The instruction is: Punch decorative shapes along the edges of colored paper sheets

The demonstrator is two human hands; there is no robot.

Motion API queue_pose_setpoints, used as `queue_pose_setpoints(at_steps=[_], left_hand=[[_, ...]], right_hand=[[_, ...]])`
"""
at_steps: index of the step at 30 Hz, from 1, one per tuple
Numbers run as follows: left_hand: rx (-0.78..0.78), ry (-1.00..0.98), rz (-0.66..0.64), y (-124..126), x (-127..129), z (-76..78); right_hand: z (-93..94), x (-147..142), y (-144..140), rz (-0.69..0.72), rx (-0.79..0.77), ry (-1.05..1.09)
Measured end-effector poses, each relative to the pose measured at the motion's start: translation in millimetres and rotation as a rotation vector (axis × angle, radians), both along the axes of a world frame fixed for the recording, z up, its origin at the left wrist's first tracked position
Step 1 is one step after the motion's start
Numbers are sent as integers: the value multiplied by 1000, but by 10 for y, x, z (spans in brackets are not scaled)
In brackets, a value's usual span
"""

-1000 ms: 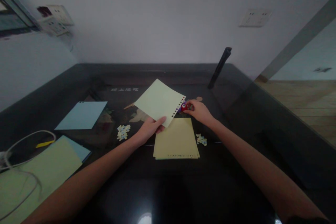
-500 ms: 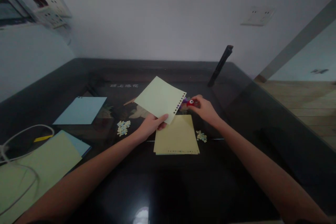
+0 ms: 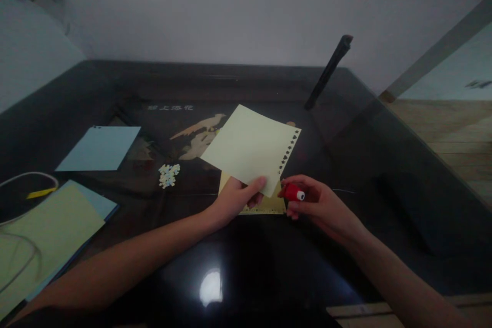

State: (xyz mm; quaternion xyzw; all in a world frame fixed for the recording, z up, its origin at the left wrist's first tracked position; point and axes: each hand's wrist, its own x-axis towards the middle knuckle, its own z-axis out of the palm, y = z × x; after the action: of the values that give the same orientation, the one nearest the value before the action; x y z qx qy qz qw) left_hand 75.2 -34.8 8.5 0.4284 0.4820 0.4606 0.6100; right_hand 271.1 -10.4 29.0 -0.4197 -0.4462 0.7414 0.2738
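My left hand [image 3: 234, 202] grips a pale yellow-green sheet of paper [image 3: 249, 143] by its near corner, thumb on top. Star- and heart-shaped holes run along the sheet's right edge. In my right hand [image 3: 323, 205] is a small red craft punch [image 3: 292, 192] with a white and black eye-like spot, close to the lower end of that punched edge. Whether its jaw is around the paper I cannot tell. Under the held sheet lies a yellow paper stack [image 3: 271, 206], partly covered, with small punched holes along its near edge.
Left of my hands sits a heap of punched paper bits [image 3: 169, 176]. A light blue sheet [image 3: 102, 148] lies farther left, above several green and blue sheets [image 3: 57, 225] with a white cable [image 3: 38, 174] across them. A dark upright bar [image 3: 328, 72] stands at the back right.
My right hand has brought the craft punch down along the punched edge and turned it. The held sheet has shifted right over the stack. The right-hand paper bits are now hidden. My view has tilted down.
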Motion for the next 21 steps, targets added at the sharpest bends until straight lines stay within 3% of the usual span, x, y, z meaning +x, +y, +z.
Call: queue_pose_setpoints(at_steps=[10,15,21], left_hand=[[23,126,-52,7,42,-29],[30,229,-110,105,107,22],[133,307,-45,291,284,-37]], right_hand=[[-92,105,102,-111,-101,104],[-83,207,208,-221,-10,60],[-103,188,188,-166,52,76]])
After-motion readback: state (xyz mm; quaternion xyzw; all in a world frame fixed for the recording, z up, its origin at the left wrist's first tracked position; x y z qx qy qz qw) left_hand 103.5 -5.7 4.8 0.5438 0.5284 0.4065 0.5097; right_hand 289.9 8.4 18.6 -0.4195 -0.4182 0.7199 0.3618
